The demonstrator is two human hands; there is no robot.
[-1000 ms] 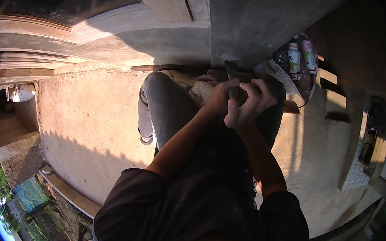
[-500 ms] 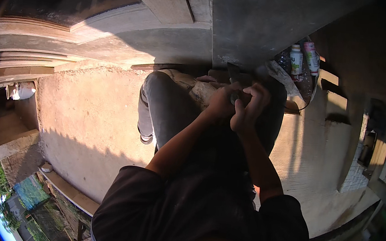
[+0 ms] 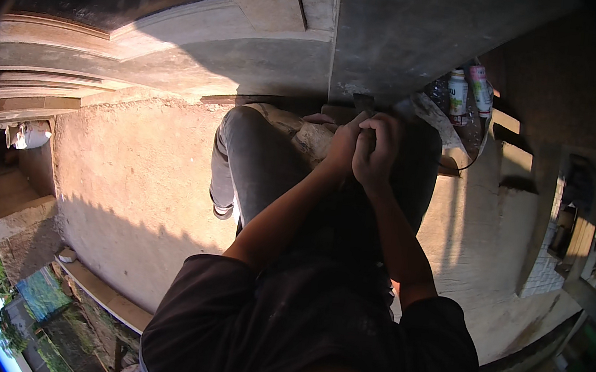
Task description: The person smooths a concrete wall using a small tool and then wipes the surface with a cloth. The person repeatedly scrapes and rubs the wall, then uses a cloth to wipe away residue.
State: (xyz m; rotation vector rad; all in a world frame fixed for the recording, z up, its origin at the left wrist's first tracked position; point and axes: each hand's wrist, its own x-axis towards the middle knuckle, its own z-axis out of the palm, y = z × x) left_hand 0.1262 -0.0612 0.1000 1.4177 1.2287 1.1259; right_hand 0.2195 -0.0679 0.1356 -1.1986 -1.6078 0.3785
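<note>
My left hand (image 3: 342, 146) and my right hand (image 3: 382, 145) are pressed together, both closed around a small dark tool (image 3: 362, 106). Its tip pokes out above my fingers, against the foot of a grey concrete pillar (image 3: 401, 37). Most of the tool is hidden by my hands. My bent knee in grey trousers (image 3: 257, 160) lies just left of the hands, with a pale brown worn patch or cloth (image 3: 308, 138) beside my left wrist. I cannot tell what the tool is.
Two plastic bottles (image 3: 468, 91) stand in a bag at the upper right, beside the pillar. Sunlit rough concrete floor (image 3: 133, 169) spreads to the left and ends in an edge at the lower left, with greenery below. Stacked boards and clutter (image 3: 577, 223) lie at the right.
My hands have drawn closer together and shifted a little up toward the pillar's foot. The grey thing seen between my right fingers a second ago is now covered.
</note>
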